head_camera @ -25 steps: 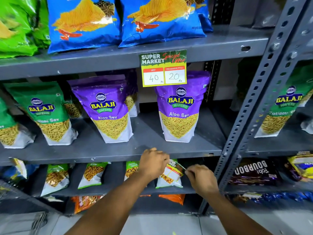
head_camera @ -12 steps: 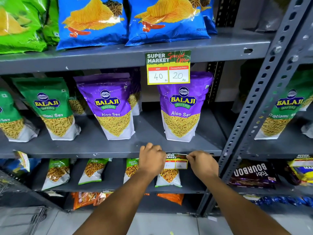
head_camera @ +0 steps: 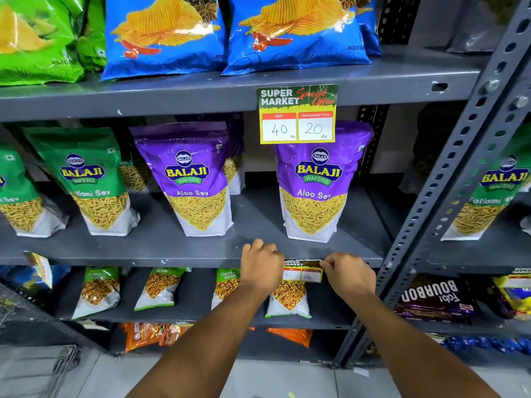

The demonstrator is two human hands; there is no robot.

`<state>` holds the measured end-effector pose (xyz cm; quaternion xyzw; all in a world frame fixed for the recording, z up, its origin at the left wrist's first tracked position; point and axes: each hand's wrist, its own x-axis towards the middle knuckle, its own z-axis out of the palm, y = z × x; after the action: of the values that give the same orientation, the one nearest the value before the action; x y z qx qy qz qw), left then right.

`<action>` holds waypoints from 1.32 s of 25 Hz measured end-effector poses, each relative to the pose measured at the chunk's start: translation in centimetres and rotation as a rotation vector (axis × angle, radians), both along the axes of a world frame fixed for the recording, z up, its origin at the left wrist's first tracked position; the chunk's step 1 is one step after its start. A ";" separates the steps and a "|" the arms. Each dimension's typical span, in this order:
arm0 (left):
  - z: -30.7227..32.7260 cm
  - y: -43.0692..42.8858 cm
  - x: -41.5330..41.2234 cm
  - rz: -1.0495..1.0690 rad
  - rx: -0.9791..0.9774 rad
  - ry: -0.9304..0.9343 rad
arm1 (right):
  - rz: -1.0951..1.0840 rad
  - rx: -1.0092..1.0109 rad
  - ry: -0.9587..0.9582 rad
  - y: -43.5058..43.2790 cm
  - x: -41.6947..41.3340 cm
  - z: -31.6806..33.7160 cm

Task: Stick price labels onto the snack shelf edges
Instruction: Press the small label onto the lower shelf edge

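A small price label (head_camera: 302, 271) with a green "Super Market" header and two white price boxes lies flat against the front edge of the middle grey shelf (head_camera: 172, 258). My left hand (head_camera: 263, 267) grips the label's left side and covers part of it. My right hand (head_camera: 347, 274) pinches its upper right corner. A larger label (head_camera: 297, 114) reading 40 and 20 hangs from the edge of the shelf above, over a purple Aloo Sev pouch (head_camera: 314, 185).
Purple and green Balaji pouches (head_camera: 192, 179) stand on the middle shelf, blue chip bags (head_camera: 298, 30) on the top one. Small snack packets (head_camera: 161, 287) sit below. A perforated grey upright (head_camera: 448, 173) divides off the right bay with Bourbon biscuits (head_camera: 431, 297).
The label went from held out, tilted, in front of the lower shelf up to the middle shelf's edge. Both hands rose with it and now press it flat there.
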<state>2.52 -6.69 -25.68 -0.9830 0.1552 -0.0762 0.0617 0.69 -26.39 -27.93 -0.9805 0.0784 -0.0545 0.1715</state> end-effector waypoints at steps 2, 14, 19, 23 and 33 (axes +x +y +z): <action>0.3 -0.1 0.3 -0.005 0.038 0.023 | -0.010 -0.021 0.017 0.0 0.4 0.3; 1.8 1.9 2.0 0.014 -0.021 -0.067 | 0.022 -0.073 0.000 -0.7 0.2 1.6; 0.3 11.0 -0.7 0.054 -0.085 -0.216 | 0.206 -0.208 -0.230 0.0 -1.1 2.6; 0.3 18.7 -5.9 0.286 -0.109 -0.255 | 0.402 -0.276 -0.268 5.0 -1.4 2.8; -0.4 36.0 -12.3 0.601 -0.237 -0.279 | 0.734 -0.329 -0.293 24.2 -1.6 3.2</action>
<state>-9.76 29.26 -26.11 -0.9652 -0.1608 -0.2058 -0.0125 -0.92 -2.18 -24.72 -0.9395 -0.3109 -0.1403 0.0301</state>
